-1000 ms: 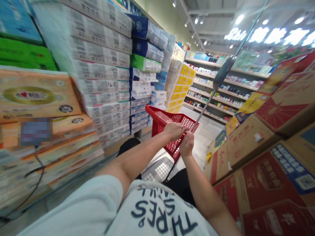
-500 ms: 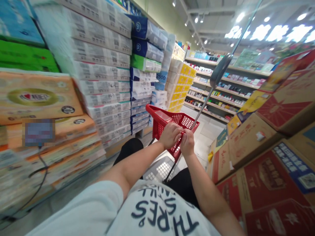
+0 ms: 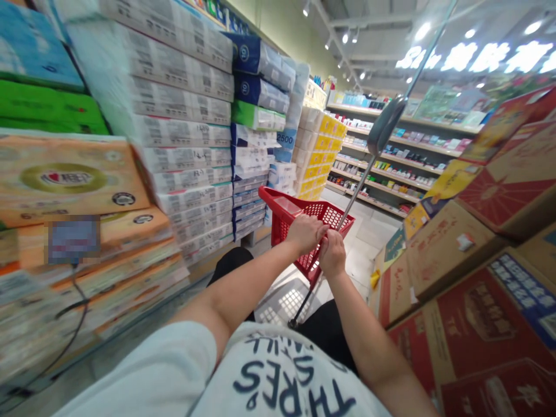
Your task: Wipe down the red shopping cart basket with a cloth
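Cart point(image 3: 279, 229) ahead of the person, packs point(image 3: 186, 98) left of it, boxes point(image 3: 449, 249) right. Left hand point(image 3: 305, 233) and right hand point(image 3: 333, 252) together at cart's near rim; clamped or not, can't tell. Likely step: handling cart; next move probably calls for steady two-handed hold.

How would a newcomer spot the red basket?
Look down the aisle between stacked white packs, left, and cardboard boxes, right. Mid-picture, at the left hand and right hand, sits the red basket; unlike those packages, its walls are full of holes.

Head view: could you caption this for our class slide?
Left hand and right hand close together by a red basket, between stacked packs and boxes.
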A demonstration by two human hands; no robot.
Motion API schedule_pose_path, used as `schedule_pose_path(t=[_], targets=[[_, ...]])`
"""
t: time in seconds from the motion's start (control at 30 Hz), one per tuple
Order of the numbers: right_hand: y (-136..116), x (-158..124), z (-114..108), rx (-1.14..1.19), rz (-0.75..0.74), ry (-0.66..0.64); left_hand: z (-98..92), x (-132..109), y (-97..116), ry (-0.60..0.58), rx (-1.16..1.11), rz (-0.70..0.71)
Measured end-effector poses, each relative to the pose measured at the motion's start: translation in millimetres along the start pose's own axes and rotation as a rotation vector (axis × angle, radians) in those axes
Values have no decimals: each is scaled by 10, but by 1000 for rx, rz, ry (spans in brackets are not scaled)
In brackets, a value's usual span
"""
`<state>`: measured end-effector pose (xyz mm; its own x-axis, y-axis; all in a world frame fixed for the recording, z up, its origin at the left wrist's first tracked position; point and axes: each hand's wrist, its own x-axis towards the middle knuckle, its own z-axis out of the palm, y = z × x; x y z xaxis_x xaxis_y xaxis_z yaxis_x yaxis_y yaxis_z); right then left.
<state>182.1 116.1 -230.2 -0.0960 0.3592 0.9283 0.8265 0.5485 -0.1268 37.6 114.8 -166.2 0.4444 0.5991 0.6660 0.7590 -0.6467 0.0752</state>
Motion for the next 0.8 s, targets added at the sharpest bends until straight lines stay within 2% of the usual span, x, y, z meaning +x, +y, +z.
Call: schedule_pose_path(t=[0.07,0.17,0.23,0.3,0.4,0.43,0.57,0.63,0.73,0.8], targets=[[-11,-2,11,11,22,28,-6,33,8,-40,5,-2],[-31,-14,27,25,56,42,31,-47,15,105,-20,82],[-36,-24,30,34,52,36,49,-97,30,172,-30,88],[-38,-29,24,39,45,34,41,-76,54,116,-12,34],[-50,-31,5,40,60,45,21,14,87,-46,-25,35],[-58,-31,-3,43,73,46,23,27,93,-48,-35,48],[-84,-25,-30,60,117,29,47,-20,92,74,-65,60],[-91,-7,-52,58,123,22,25,-13,79,31,-76,32],[-132,58,-115,65,163,-26,-48,78,70,-118,-158,3],[-200,122,-172,86,188,-84,-88,142,108,-109,-402,-103]])
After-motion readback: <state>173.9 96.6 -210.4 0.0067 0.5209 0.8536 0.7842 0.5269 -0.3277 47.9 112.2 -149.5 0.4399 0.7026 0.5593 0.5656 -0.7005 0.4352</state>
